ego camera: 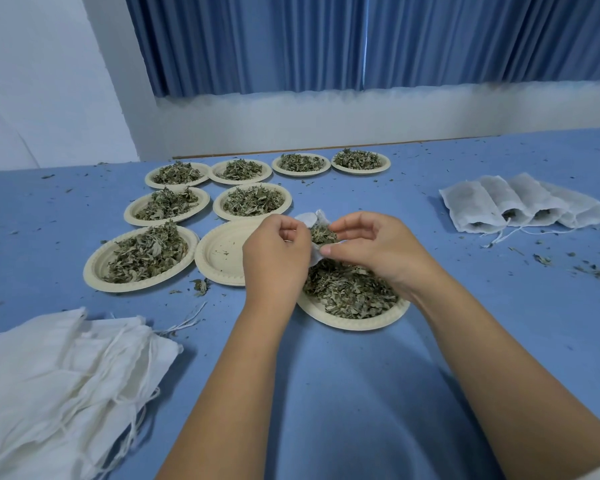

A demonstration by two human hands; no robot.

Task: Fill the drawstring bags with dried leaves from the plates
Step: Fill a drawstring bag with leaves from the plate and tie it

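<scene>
**Bag in filling, over near plate**

Empty bags (59, 368): bench (326, 375), left.
Left hand (278, 258): grip pinches rim of open bag (314, 221), held above near plate (354, 318).
Right hand (371, 247): grip pinches opposite rim.
Filled bags (520, 206): right.
Handling: bag probably light, limp cloth; leaves (323, 234) brittle. Hold by the hem.

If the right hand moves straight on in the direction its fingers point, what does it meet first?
Likely the small white bag, whose rim the right hand pinches; behind it lies the left hand.
</scene>
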